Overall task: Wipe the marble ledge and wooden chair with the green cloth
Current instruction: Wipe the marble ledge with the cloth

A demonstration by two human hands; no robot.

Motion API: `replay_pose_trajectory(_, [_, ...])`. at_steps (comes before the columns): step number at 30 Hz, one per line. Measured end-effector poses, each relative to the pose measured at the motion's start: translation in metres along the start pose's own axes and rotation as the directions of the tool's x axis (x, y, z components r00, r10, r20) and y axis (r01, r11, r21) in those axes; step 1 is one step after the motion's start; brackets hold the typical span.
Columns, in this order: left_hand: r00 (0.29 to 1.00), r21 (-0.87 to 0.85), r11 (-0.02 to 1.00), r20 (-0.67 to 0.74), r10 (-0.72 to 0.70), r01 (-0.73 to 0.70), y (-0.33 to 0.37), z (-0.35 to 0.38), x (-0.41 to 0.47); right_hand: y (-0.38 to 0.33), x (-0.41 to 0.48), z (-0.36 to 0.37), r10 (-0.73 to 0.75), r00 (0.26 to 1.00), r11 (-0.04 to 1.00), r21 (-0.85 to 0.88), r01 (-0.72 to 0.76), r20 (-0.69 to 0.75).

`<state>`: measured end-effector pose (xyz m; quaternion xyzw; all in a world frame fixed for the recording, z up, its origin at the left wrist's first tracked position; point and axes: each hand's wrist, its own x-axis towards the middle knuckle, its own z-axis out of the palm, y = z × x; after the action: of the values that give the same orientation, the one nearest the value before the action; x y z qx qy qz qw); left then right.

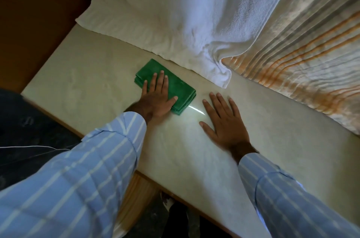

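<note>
A folded green cloth [175, 86] lies flat on the pale marble ledge [87, 82] near its middle. My left hand [155, 97] presses flat on top of the cloth, fingers spread across it. My right hand [224, 121] rests palm down on the bare marble just to the right of the cloth, fingers apart, holding nothing. Both arms wear blue striped sleeves. No wooden chair can be made out with certainty.
A white towel [185, 19] hangs down onto the back of the ledge, its corner close to the cloth. A striped orange and grey curtain [302, 53] drapes at the right. Dark brown wood [35, 23] stands at the left. Light wood [136, 195] shows beneath the ledge's front edge.
</note>
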<state>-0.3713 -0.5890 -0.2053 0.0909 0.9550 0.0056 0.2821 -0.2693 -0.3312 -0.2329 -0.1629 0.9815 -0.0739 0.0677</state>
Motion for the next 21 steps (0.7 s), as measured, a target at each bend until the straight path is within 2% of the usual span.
replay_pose_trajectory(7, [0.978, 0.077, 0.98, -0.081, 0.192, -0.186, 0.014, 0.024, -0.03, 0.001, 0.001, -0.001, -0.002, 1.0, 1.0, -0.01, 0.002, 0.03])
replay_pose_trajectory(11, [0.96, 0.115, 0.965, -0.124, 0.25, -0.236, 0.022, 0.033, -0.04, 0.004, 0.002, -0.001, -0.016, 0.998, 1.0, -0.019, 0.017, 0.056])
replay_pose_trajectory(14, [0.958, 0.118, 0.969, -0.165, 0.236, -0.219, 0.019, 0.039, -0.047, 0.003, 0.002, -0.001, -0.014, 0.999, 1.0, -0.026, 0.015, 0.047])
replay_pose_trajectory(18, [0.94, 0.046, 0.984, -0.292, 0.178, -0.172, 0.014, 0.066, -0.082, 0.001, 0.0, -0.002, -0.018, 1.0, 1.0, -0.022, 0.018, 0.015])
replay_pose_trajectory(21, [0.942, 0.055, 0.989, -0.302, 0.149, -0.139, 0.003, 0.089, -0.113, -0.001, 0.0, -0.004, -0.003, 1.0, 1.0, -0.017, 0.003, 0.014])
